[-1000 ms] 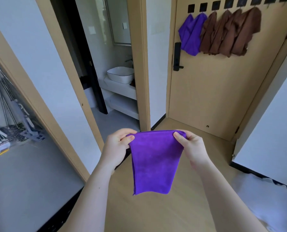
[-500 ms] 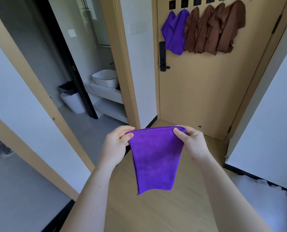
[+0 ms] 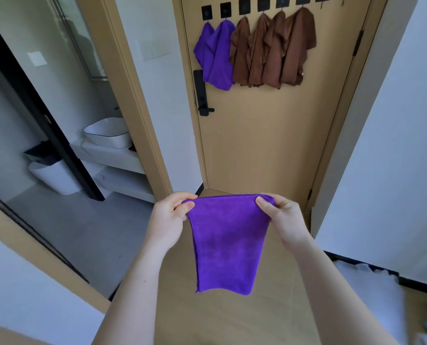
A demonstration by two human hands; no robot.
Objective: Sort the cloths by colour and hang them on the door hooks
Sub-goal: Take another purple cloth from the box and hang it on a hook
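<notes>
A purple cloth (image 3: 228, 242) hangs in front of me, stretched by its top edge. My left hand (image 3: 168, 220) pinches its top left corner and my right hand (image 3: 283, 219) pinches its top right corner. Ahead, the wooden door (image 3: 264, 135) carries a row of black square hooks (image 3: 244, 7) near its top. Two purple cloths (image 3: 216, 56) hang on the left hooks. Several brown cloths (image 3: 274, 51) hang to their right. The held cloth is well below the hooks and apart from the door.
A black door handle (image 3: 201, 95) sits below the hung purple cloths. To the left, an open doorway shows a bathroom with a white basin (image 3: 107, 133) and a white bin (image 3: 55, 178). White walls (image 3: 394, 145) close in on the right. The floor is wood.
The view has moved closer to the door and turned right, so the hooks and hung cloths sit more central. Both hands keep the same hold on the purple cloth.
</notes>
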